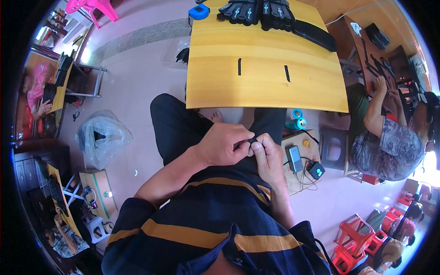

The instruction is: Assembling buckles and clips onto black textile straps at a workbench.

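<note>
My left hand (225, 144) and my right hand (267, 158) meet above my lap, just short of the table's near edge. Both are closed, with thumbs and fingertips pressed close together. A bit of something dark shows between the fingertips, mostly covered and too small to name. Ahead of them, on the yellow wooden table (215, 89), lie two short black strips, a left one (239, 67) and a right one (287, 73), apart from each other. Bundles of black straps (240, 13) are piled at the table's far edge, next to a long black pouch-like piece (314, 35).
A blue tape measure (199, 12) sits at the table's far left corner. To my right, a small stand (300, 137) bears a phone-like device (294, 158), cables and a turquoise bottle (298, 123). A plastic bag (103, 137) lies on the floor at left. Co-workers sit on both sides.
</note>
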The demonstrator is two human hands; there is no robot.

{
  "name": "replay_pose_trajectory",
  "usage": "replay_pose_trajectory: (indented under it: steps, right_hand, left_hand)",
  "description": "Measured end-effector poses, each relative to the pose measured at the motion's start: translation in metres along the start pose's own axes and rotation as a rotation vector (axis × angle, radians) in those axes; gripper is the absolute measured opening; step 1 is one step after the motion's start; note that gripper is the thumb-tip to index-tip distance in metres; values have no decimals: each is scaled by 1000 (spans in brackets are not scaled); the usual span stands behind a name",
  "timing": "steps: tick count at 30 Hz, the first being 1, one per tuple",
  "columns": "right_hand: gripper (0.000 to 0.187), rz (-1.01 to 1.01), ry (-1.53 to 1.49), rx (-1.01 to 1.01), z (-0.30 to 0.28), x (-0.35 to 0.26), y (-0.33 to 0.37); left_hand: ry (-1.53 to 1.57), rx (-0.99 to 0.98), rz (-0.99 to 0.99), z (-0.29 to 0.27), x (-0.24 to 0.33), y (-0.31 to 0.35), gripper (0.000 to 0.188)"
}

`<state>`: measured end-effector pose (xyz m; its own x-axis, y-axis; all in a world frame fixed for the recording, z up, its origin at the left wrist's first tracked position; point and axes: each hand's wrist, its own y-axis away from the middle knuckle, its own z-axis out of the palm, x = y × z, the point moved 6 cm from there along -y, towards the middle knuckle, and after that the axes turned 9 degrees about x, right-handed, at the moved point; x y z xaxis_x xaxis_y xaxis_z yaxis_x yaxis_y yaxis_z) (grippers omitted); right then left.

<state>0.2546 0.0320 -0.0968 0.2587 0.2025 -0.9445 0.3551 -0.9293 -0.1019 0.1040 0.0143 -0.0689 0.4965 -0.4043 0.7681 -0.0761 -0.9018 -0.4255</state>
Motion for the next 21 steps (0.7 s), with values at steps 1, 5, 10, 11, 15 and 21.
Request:
replay_pose_trajectory:
  steps: [1, 5, 10, 11, 15, 21]
  right_hand:
    - [18, -14, -2, -22, 1, 0, 0]
    - [19, -33, -3, -41, 0, -1, -1]
    - [20, -53, 43, -26, -2, -3, -1]
    - [20, -53, 42, -25, -2, -3, 0]
    - [19, -15, 12, 5, -3, -2, 2]
    - [19, 30, -23, 47, -2, -5, 3]
  left_hand:
    - [1, -1, 1, -1, 0, 0, 18]
    - [-2, 2, 7, 0, 0, 2, 18]
    - [-135, 35, 65, 7, 7, 5, 20]
    - [-145, 50, 79, 7, 9, 5, 20]
    - [-181, 83, 103, 9, 12, 6, 20]
    - [-185, 101, 137, 9, 14, 5, 21]
